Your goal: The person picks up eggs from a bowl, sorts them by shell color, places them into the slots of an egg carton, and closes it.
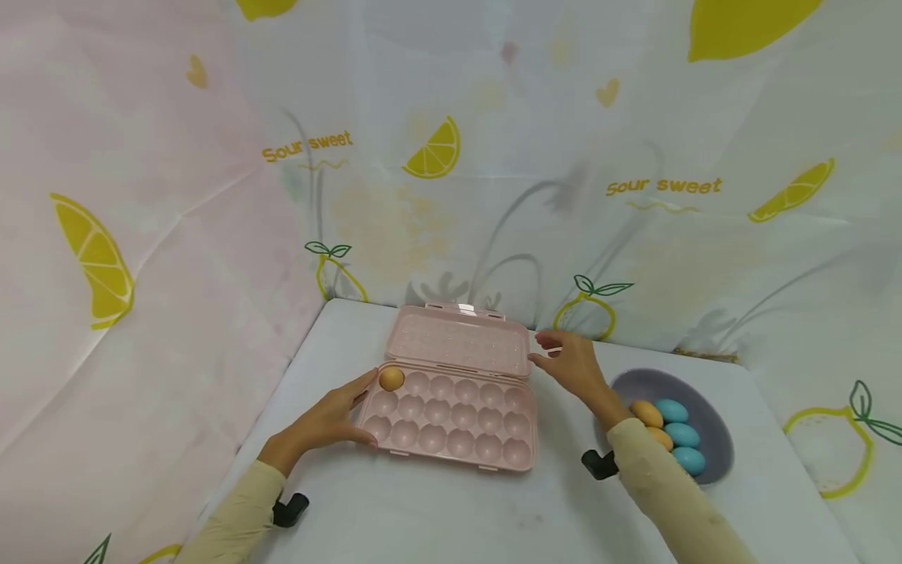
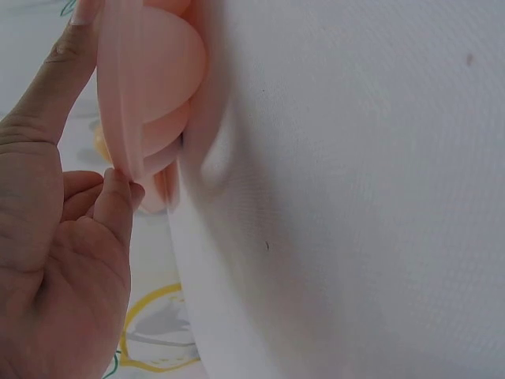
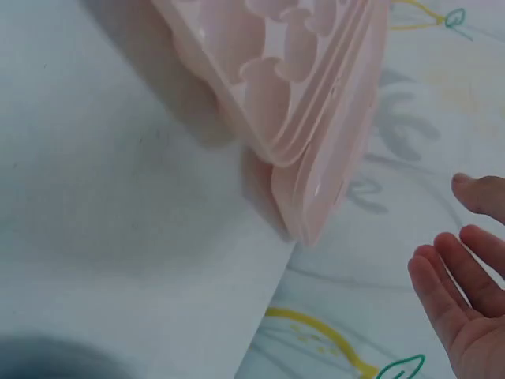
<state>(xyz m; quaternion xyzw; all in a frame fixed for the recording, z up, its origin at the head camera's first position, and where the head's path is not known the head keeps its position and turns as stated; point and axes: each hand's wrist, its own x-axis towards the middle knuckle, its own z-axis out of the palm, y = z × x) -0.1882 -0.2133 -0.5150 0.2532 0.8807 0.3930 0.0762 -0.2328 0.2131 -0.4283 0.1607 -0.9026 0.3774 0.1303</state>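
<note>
A pink plastic egg carton point(image 1: 447, 457) lies on the table with its lid point(image 1: 460, 345) folded back toward the wall. One brown egg point(image 1: 391, 379) sits in its back left cup. My left hand point(image 1: 324, 419) holds the carton's left end, thumb at the front corner and fingers toward the back corner. In the left wrist view, the left hand's thumb and fingertips meet the carton's rim point(image 2: 122, 103). My right hand point(image 1: 574, 364) is raised just right of the lid, fingers apart and loosely bent. Nothing is in the right hand point(image 3: 469, 288) in its wrist view.
A grey bowl point(image 1: 719, 439) stands at the right of the table, partly behind my right forearm. In it lie blue eggs point(image 1: 681, 435) and brown eggs point(image 1: 647, 413). Lemon-printed cloth point(image 1: 493, 235) hangs along the table's back edge and sides.
</note>
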